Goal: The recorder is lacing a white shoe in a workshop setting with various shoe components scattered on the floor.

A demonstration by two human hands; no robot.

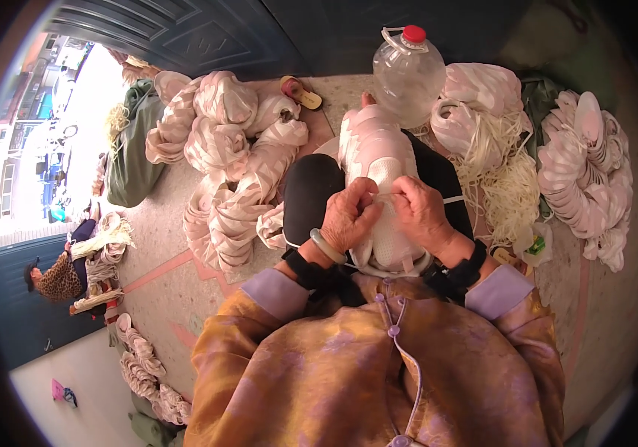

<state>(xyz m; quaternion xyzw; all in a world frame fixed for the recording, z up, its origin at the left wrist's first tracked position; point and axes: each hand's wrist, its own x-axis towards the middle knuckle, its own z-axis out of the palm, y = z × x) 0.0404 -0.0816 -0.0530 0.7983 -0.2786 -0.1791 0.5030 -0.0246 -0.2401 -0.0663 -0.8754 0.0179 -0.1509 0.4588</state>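
Note:
A row of overlapping pale pink-and-white, sole-shaped pieces lies along my lap, with a perforated white piece nearest my hands. Above it my left hand is closed in a pinch, a pale bangle at its wrist. Opposite, my right hand pinches too, its fingertips close to the left ones. A thin pale strand seems to run between the fingertips; a white strand end sticks out to the right of my right hand. The fingers partly hide what they grip.
Coiled bundles of similar pieces cover the floor to the left, with more at right. Loose cream strips hang beside a large clear bottle with a red cap. A sandal lies ahead. Another person sits at far left.

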